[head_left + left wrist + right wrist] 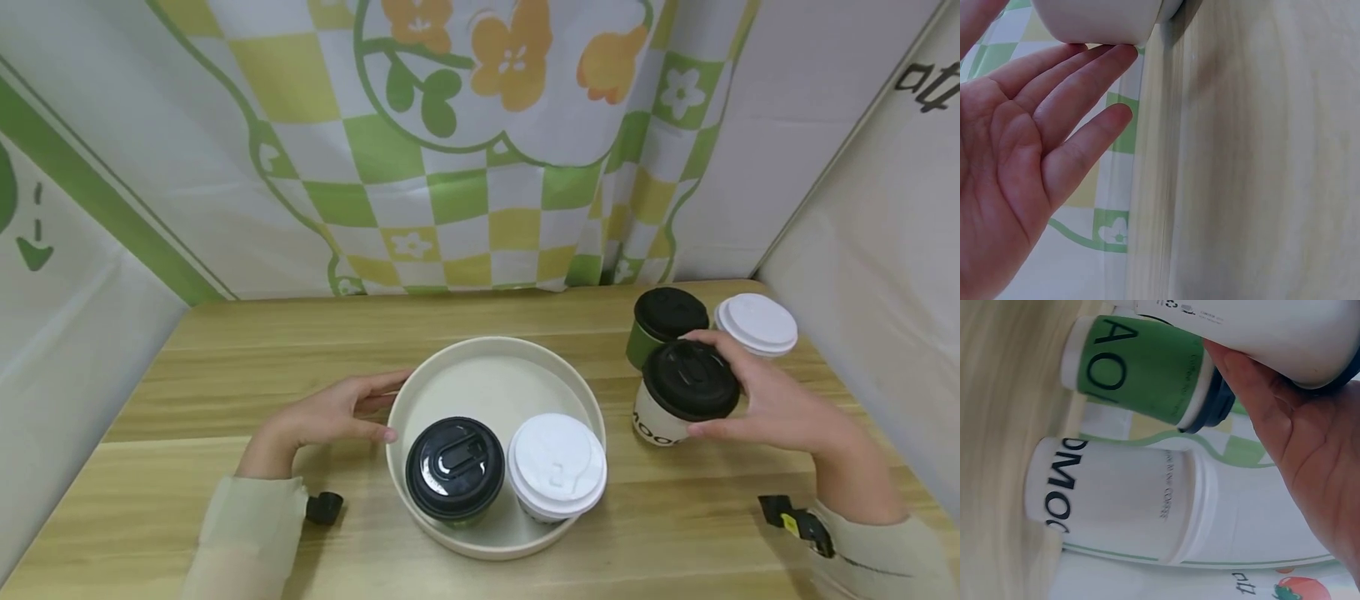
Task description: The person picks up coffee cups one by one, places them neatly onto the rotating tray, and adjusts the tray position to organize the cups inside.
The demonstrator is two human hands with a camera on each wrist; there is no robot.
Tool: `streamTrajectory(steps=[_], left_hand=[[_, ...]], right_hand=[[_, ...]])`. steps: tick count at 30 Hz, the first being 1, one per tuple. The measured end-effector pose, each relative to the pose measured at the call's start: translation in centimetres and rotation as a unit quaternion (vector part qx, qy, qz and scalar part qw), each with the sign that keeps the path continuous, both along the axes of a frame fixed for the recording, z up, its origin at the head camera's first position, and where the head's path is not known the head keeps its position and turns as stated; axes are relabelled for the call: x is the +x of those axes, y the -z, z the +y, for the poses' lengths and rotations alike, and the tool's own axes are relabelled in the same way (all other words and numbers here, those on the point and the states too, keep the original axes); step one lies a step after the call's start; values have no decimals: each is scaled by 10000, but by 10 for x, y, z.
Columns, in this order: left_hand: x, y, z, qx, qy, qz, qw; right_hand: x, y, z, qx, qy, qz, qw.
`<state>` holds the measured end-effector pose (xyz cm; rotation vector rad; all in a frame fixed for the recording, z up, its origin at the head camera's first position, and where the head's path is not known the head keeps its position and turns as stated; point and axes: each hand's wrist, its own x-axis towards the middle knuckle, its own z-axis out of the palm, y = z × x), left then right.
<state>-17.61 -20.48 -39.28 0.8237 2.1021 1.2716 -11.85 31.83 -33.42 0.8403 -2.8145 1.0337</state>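
My right hand (pixel 787 407) grips a white paper coffee cup (pixel 654 418) with a black lid (pixel 692 380), thumb on the near side and fingers on the far side. In the right wrist view, part of that white cup (pixel 1260 331) shows beside my palm. My left hand (pixel 322 417) rests with extended fingers against the left side of a round cream tray (pixel 495 379). Those fingers (pixel 1085 87) touch the tray's outer wall in the left wrist view. On the tray's near half stand a black-lidded cup (pixel 455 468) and a white-lidded cup (pixel 557 462), side by side.
Behind the gripped cup stands a green cup (pixel 642 343) with a black lid. To its right is a white cup with a white lid (pixel 756 323), partly hidden by my right hand. A checked, flowered cloth (pixel 457 200) hangs along the back edge of the wooden table (pixel 285 333).
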Motion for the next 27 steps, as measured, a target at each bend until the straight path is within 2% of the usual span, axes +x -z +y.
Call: streamTrajectory(steps=[7,14,22,27], left_hand=[[-3,0,0,16,32,-76,10000],[-12,-4,1,-60,183,-148,9997],[-25,-1,1,-18,334,-473,9983],[-26,-2,0,-26,271,-585,9979]], right_hand=[[-3,-4,-7,-234,-168,-33,9996],[-5,-11,-15,-166,-182,30,9997],[-6,-17,-23,-52,-237,46,9997],[-7,-20,-28,-148,-281,-80,9995]])
